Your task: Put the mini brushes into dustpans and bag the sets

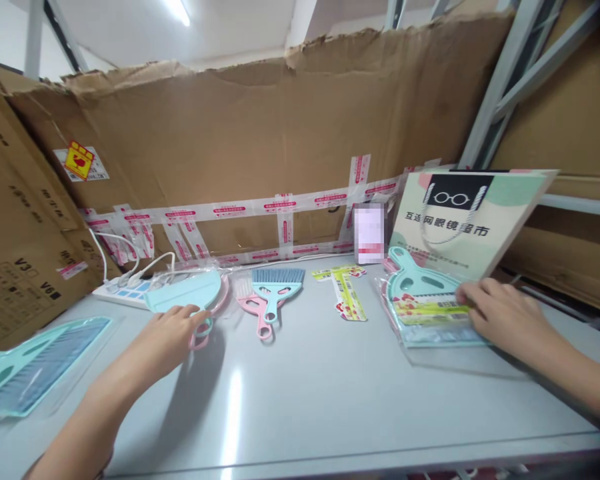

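My left hand (173,337) has its fingers closed at the handle of a teal dustpan (185,291); a pink dustpan (223,293) shows behind it, and my fingertips are partly hidden. Beside them, a small teal brush (276,288) overlaps a pink brush (260,310) on the grey table. On the right, my right hand (503,313) is curled at the side edge of a clear-bagged teal dustpan and brush set (420,283) with a yellow-green label card (425,309). Two similar label cards (349,293) lie between, one across the other.
Another bagged teal set (45,367) lies at the left edge. A white power strip (125,291) with cables stands behind my left hand. A paper shopping bag (450,220) and a blurred upright card or screen (370,233) stand at the back, against a large cardboard wall (240,133).
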